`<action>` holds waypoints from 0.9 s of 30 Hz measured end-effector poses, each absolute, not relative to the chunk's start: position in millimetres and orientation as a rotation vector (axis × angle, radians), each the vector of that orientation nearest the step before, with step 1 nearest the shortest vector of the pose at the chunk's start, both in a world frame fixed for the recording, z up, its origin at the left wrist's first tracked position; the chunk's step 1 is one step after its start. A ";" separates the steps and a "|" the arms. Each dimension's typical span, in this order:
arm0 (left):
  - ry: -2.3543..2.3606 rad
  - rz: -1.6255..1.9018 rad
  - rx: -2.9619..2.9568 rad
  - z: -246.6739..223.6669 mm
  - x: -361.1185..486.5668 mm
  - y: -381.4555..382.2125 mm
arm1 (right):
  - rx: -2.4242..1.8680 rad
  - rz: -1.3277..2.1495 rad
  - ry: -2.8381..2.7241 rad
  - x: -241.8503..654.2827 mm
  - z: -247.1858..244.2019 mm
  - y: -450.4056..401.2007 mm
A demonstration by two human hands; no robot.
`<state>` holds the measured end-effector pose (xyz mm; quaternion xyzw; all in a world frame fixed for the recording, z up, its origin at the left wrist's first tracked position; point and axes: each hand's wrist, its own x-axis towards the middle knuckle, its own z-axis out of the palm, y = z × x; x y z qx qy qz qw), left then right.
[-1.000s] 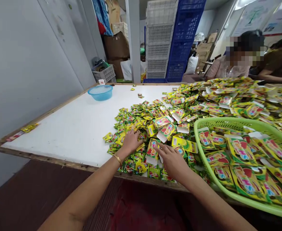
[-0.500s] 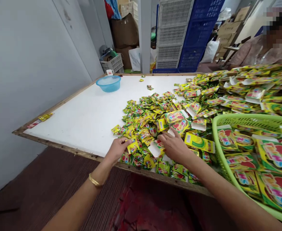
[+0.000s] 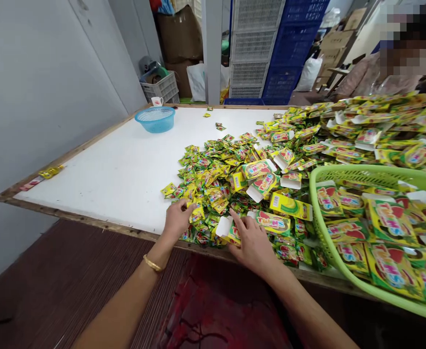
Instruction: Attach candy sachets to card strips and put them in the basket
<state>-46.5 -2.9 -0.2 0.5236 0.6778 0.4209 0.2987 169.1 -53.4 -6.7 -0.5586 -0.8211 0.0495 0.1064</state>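
My left hand [image 3: 177,219] is at the near edge of a heap of small candy packets [image 3: 213,167], thumb and fingers pinched together. What lies between them is hidden; a yellow packet [image 3: 197,212] is right beside the fingertips. In my right hand [image 3: 254,245] is a small open candy box [image 3: 234,234], between the thumb and the fingers, its white open end facing left. The index finger stretches along the box's far side. Just beyond this hand lies another printed box [image 3: 273,221], and a yellow box with a banana picture [image 3: 291,207] rests farther right.
A green basket [image 3: 318,213] of filled-looking boxes stands at the right. Behind it is a large pile of boxes [image 3: 373,128]. A blue basket [image 3: 156,127] and a white cup [image 3: 157,101] stand at the back left. Wood edges the table [image 3: 118,165]. A person [image 3: 366,77] sits opposite.
My right hand has shifted toward the near edge, bringing the open box nearer and turning it leftward. Another box now shows beyond it. My left hand stays near the same packets; the view has shifted slightly.
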 end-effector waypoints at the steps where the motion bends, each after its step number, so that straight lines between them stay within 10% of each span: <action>1: 1.667 1.178 1.206 0.6 -49.0 -7.3 | -1.628 0.134 -2.418 170.2 -10.6 -54.5; 8: 1.174 1.135 0.645 -0.2 -41.8 -34.7 | -1.476 -0.065 -2.449 167.4 -31.6 -61.7; 27: 1.673 1.418 1.826 -1.7 4.2 -37.4 | -1.276 -0.170 -2.267 160.3 -36.1 -62.8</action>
